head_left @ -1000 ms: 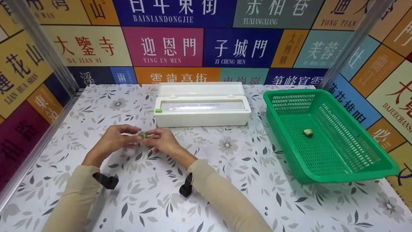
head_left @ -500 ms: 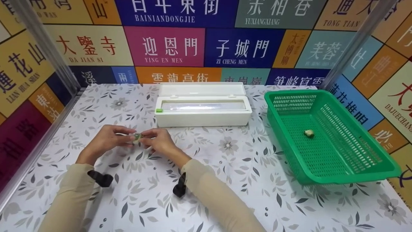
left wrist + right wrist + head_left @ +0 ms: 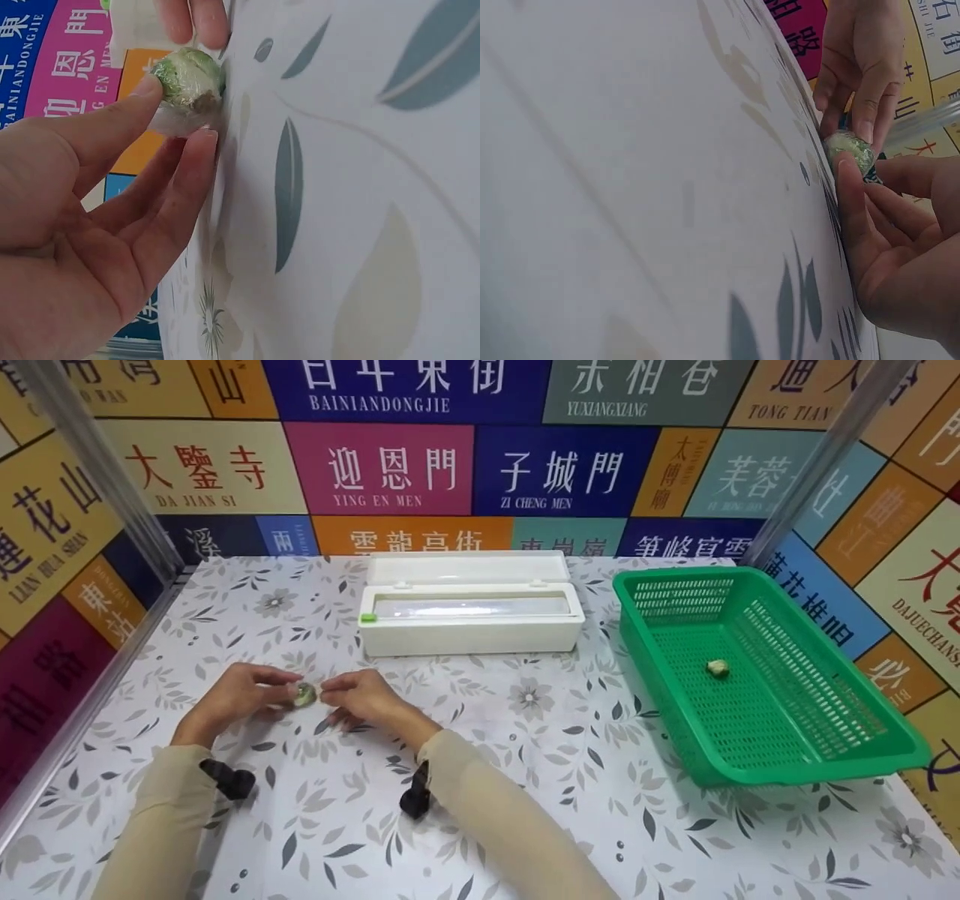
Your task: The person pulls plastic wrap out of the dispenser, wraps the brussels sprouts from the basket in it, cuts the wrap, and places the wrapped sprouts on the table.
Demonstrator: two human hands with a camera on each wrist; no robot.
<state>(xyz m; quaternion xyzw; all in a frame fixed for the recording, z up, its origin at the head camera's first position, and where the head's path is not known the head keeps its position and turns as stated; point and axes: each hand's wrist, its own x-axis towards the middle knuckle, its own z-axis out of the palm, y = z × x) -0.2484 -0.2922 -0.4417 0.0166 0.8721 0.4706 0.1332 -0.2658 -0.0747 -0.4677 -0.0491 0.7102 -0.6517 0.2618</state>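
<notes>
A small Brussels sprout (image 3: 305,694) in clear plastic film lies low at the patterned tablecloth, left of centre. My left hand (image 3: 244,695) pinches it between thumb and fingers; in the left wrist view, the thumb presses the green side of the sprout (image 3: 187,81) and fingertips are under the film. My right hand (image 3: 367,699) is just right of it, fingers loosely bent, with a narrow gap to the sprout in the head view. The right wrist view shows the wrapped sprout (image 3: 850,150) between both hands, the right thumb overlapping it.
Behind the hands stands a white cling film dispenser (image 3: 472,637), lid up, with a green slider (image 3: 368,617). To the right, a green plastic basket (image 3: 675,720) holds one small pale-green lump (image 3: 718,668). Printed panels (image 3: 379,469) wall the back and sides.
Both hands have shifted slightly left and toward me, lowering the wrapped sprout to the cloth. My right fingers, on the sprout earlier, now stand slightly away from it.
</notes>
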